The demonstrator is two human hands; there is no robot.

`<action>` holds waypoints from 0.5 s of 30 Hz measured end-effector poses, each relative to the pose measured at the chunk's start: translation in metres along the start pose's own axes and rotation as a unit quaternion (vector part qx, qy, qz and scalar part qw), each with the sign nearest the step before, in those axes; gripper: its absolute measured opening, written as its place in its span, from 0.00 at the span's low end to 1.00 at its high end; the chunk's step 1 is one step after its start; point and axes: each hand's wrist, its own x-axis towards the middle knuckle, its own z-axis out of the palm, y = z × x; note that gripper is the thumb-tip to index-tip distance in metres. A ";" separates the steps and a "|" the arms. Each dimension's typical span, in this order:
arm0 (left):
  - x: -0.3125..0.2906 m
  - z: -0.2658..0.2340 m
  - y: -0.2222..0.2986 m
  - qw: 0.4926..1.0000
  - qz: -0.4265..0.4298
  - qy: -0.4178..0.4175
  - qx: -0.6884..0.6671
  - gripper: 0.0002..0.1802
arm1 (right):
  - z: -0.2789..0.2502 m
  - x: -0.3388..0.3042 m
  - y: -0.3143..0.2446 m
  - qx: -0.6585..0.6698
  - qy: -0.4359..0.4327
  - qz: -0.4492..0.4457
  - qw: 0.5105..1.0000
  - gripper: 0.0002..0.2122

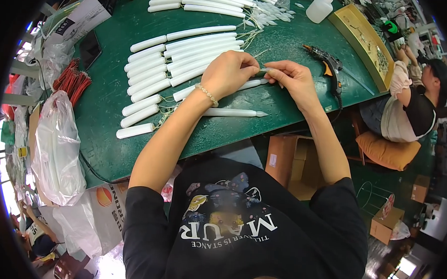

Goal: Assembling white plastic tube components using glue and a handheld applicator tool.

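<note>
My left hand (pixel 230 74) is closed, its thumb and forefinger pinching one end of a small, pale flame-shaped tip (pixel 264 70). The fingers of my right hand (pixel 292 78) are closed on the tip's other end, partly hiding it. Just beneath both hands lies a white candle-shaped tube (pixel 251 84) with a pointed end, partly covered by my left hand. Nearer me is another tipped candle tube (pixel 232 113). To the left, rows of long white tubes (pixel 202 46) lie beside short white tubes (pixel 145 88), with thin wires around their ends.
A glue gun (pixel 331 67) lies right of my hands, near a yellow tray (pixel 360 43). A white bottle (pixel 319 9) stands farther back by loose pale tips (pixel 274 16). Red wires (pixel 72 85) and a plastic bag (pixel 58 150) are at left. A person (pixel 410 98) sits at right.
</note>
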 end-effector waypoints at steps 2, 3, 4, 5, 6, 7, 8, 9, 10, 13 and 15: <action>0.003 -0.003 -0.009 0.999 0.025 -0.007 -0.022 0.11 | 0.000 0.001 0.002 0.007 0.002 -0.011 1.000 0.10; 0.004 -0.005 -0.012 0.998 0.050 -0.015 -0.045 0.12 | -0.001 0.002 0.002 0.007 0.002 -0.012 1.000 0.10; 0.003 -0.005 -0.014 0.998 0.051 -0.014 -0.044 0.12 | -0.002 0.003 0.002 0.020 0.002 -0.010 1.000 0.10; 0.003 -0.005 -0.013 0.998 0.060 -0.012 -0.027 0.13 | -0.003 0.003 0.002 0.032 0.002 -0.008 0.999 0.10; 0.002 -0.006 -0.012 0.997 0.070 -0.010 -0.011 0.13 | -0.003 0.003 0.003 0.033 0.002 -0.009 0.999 0.10; 0.001 -0.005 -0.009 0.997 0.070 -0.009 -0.010 0.13 | -0.004 0.003 0.003 0.033 -0.001 -0.011 0.999 0.10; 0.000 -0.004 -0.001 0.998 0.065 -0.008 0.011 0.12 | -0.004 0.003 0.004 0.035 -0.004 -0.013 0.999 0.10; -0.001 -0.003 0.003 0.998 0.059 -0.006 0.032 0.12 | -0.004 0.003 0.004 0.035 -0.005 -0.014 0.999 0.10; -0.002 -0.003 0.003 0.998 0.059 -0.005 0.033 0.12 | -0.005 0.003 0.004 0.040 -0.005 -0.014 0.999 0.10; -0.002 -0.003 0.002 0.998 0.060 -0.001 0.026 0.12 | -0.004 0.002 0.004 0.041 -0.008 -0.017 0.999 0.10; -0.004 -0.003 0.004 0.998 0.054 0.006 0.028 0.12 | -0.004 0.002 0.004 0.038 -0.009 -0.020 0.999 0.10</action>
